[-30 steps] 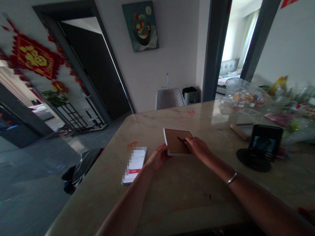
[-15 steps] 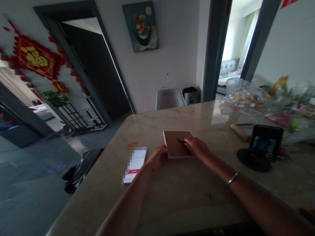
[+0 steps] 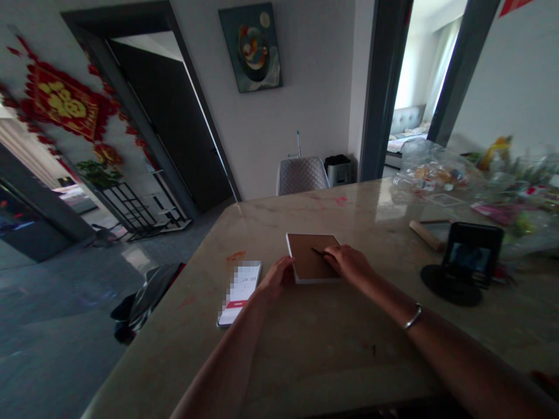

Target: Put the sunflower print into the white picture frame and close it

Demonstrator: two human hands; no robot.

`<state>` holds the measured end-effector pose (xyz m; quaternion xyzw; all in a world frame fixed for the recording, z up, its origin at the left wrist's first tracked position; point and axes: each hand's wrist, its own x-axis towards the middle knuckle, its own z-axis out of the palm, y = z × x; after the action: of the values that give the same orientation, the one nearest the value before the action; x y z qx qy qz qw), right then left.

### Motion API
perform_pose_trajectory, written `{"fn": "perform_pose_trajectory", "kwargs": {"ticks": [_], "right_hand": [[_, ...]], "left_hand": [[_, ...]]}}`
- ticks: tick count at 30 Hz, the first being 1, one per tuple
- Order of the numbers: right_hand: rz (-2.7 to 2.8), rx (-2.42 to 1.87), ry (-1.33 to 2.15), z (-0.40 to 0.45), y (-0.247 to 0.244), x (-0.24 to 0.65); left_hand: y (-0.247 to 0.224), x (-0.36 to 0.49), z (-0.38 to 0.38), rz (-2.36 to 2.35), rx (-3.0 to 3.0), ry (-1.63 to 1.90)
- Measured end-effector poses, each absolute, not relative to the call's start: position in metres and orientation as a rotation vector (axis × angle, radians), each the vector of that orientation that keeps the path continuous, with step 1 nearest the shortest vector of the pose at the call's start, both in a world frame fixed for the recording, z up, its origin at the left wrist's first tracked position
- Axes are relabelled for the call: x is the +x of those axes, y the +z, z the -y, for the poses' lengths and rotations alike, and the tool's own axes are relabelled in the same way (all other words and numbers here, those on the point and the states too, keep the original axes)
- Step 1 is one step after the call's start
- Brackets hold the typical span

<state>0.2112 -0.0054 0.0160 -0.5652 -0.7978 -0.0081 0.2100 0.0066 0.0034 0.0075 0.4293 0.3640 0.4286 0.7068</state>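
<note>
At the left, a phone lies face up on the stone-patterned table, its lit screen beside the left forearm; that arm could nudge it if it swung outward. The left hand is closed on the left edge of a brown board with a white rim, fingers at its near corner. The board lies low at the table, in front of the person; whether it sits fully flat I cannot tell. If this grip loosened, sideways pressure could make the board skid or turn. A dark slim tool reaches over the brown face, its tip pointing up and left; too much force or a slip could scratch the surface, or carry the tip toward the left fingers. The right hand has its fingers closed around the tool, partly hiding it. Behind the table, a grey bin has a dark liner at its mouth; its contents are out of sight. Farther right come a light wooden frame and a black stand with a screen. Behind them, a clear plastic bag holds orange, white and bluish items, too blurred to name.
</note>
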Motion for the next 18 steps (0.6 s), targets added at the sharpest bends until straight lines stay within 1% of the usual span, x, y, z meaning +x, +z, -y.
{"fn": "perform_pose_trajectory", "kwargs": {"ticks": [9, 18], "right_hand": [[2.266, -1.659, -0.112, 0.0030, 0.0199, 0.2137], [2.292, -1.615, -0.112, 0.0006, 0.0179, 0.2163]], "left_hand": [[0.0116, 0.0062, 0.0012, -0.657, 0.920, 0.881], [0.0113, 0.0070, 0.0011, -0.680, 0.932, 0.890]]}}
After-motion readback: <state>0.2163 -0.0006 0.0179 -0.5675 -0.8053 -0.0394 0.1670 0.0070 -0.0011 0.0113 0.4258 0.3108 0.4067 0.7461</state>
